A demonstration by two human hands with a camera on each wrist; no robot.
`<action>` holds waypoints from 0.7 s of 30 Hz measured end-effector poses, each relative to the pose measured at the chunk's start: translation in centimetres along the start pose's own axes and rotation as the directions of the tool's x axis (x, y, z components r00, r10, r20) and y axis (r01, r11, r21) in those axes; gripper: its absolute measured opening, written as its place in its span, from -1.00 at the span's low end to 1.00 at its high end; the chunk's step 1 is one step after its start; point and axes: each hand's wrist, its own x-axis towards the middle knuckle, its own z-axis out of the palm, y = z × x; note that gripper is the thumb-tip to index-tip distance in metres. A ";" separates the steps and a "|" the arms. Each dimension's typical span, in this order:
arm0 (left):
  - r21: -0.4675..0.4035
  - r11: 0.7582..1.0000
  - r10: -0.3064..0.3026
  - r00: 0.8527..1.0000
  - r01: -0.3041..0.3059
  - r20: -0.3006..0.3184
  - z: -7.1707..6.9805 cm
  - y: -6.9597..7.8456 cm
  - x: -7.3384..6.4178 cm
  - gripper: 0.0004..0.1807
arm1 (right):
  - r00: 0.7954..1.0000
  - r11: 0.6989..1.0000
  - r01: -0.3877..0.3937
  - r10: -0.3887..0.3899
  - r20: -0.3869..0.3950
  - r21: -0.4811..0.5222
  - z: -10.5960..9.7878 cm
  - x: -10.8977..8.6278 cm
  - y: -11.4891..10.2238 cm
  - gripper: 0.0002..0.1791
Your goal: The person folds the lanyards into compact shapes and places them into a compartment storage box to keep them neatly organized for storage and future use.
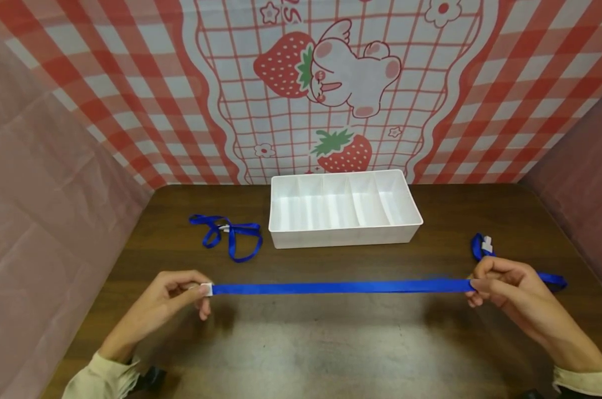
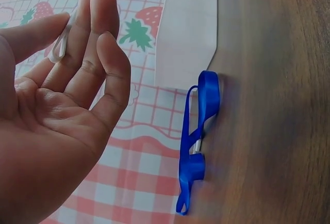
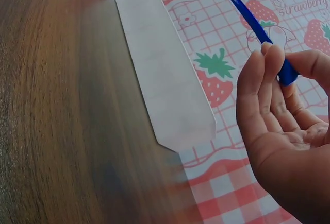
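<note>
A blue lanyard (image 1: 341, 287) is stretched straight and level between the two hands, above the table. At its left end, my left hand (image 1: 173, 299) pinches the white plastic clip (image 2: 63, 38) between thumb and fingers. My right hand (image 1: 518, 299) pinches the strap's other end, where the blue band (image 3: 286, 72) folds over between thumb and fingertips. Behind the left hand a second blue lanyard (image 1: 233, 228) lies loosely looped on the table. Another blue lanyard (image 1: 476, 246) with a white clip (image 1: 487, 245) lies behind the right hand, which partly hides it.
A white box (image 1: 348, 237) with several compartments in a row stands at the back of the brown wooden table (image 1: 311, 349). Behind it hangs a red-and-white checked cloth (image 1: 440, 83) with strawberries. Pink cloth (image 1: 46, 199) borders the left side.
</note>
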 end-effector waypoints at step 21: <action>-0.453 0.872 0.280 0.948 -0.185 0.152 -0.6 -0.1 -0.7 -0.58 | 0.987 0.974 -0.160 0.152 -0.061 -0.163 0.3 -0.1 -0.2 -0.72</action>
